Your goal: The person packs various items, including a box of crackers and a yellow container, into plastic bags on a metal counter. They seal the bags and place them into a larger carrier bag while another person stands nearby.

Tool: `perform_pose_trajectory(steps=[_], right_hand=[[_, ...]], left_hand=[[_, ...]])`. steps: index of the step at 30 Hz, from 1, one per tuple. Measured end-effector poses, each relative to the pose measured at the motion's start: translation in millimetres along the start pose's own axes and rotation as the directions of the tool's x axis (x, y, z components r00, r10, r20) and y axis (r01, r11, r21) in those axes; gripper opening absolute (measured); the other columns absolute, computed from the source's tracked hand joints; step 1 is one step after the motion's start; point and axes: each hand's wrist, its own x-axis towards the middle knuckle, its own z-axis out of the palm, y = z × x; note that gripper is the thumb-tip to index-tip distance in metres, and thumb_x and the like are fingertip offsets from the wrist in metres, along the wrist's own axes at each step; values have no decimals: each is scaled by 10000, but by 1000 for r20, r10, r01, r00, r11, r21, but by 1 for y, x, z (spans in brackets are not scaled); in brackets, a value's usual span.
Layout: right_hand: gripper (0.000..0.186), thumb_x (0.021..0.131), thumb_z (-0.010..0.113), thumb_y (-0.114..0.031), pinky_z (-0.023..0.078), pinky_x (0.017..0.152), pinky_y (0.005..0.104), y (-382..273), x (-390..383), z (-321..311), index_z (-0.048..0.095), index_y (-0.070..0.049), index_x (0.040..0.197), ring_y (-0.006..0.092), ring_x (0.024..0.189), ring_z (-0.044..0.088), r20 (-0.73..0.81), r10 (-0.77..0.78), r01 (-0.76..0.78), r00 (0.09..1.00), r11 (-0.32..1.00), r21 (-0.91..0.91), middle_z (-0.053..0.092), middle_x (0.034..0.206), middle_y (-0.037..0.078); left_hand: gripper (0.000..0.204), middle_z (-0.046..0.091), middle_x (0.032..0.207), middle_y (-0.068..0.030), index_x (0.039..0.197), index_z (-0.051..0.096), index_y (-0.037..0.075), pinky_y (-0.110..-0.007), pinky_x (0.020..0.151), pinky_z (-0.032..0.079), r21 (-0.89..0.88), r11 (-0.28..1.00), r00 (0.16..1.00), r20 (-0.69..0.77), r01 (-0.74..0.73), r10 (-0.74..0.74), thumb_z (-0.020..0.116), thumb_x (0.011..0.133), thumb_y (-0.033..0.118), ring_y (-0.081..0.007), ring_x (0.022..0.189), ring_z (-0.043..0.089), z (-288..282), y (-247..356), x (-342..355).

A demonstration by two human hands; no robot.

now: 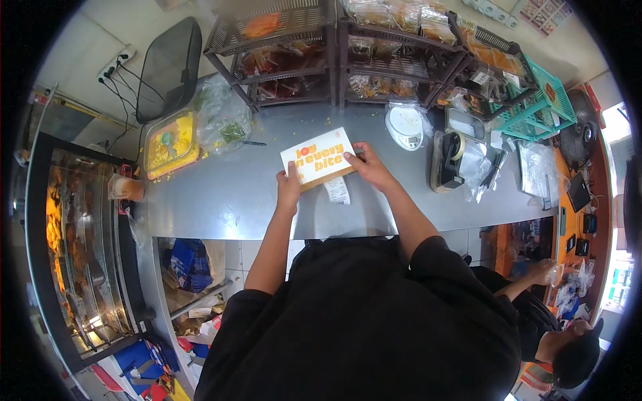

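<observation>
A flat white box [316, 146] with orange lettering and a brown lower edge is held over the steel counter in the middle of the view. My left hand [289, 184] grips its left end, the thumb on the top. My right hand [366, 164] grips the right end, fingers round the edge. A white printed paper slip [338, 193] shows just below the box's front edge. To the right, a white digital scale [404, 123] stands near the back of the counter.
Steel counter [200, 214]; food tub [170, 147] and plastic bag [224, 113] left; dark racks of packets [281, 53] behind; tape dispenser [447, 167] and teal baskets [535, 120] right; glass warming cabinet [87, 247] far left. A co-worker [562, 354] is at lower right, hand [545, 274] out.
</observation>
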Motion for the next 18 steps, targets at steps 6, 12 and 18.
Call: perform_pose_trajectory(steps=[6,12,18], right_hand=[[747,827,622,-496,412,938,374,-26,14,-27,329,-43,1343,298,1113,516,70,11,-2,998,993,-115,518,1186,227],[590,862,634,-410,462,753,280,-56,-14,-35,382,-59,1263,172,908,561,5,-37,36,999,997,72,569,973,135],[584,832,654,-443,462,785,338,-53,-50,-51,480,-25,1201,225,897,575,-109,-110,94,988,985,-146,600,960,161]], left_hand=[[703,555,1168,-138,1291,410,-27,-380,843,454,-27,998,984,169,-58,62,446,908,562,-211,1046,554,11,22,8],[645,564,1157,-115,1283,430,13,-373,830,465,-165,986,971,234,-10,49,521,891,518,-213,1019,567,24,41,-1],[607,581,1139,-130,1281,446,-3,-343,725,486,-146,988,950,300,-43,86,634,854,386,-210,922,607,26,46,-35]])
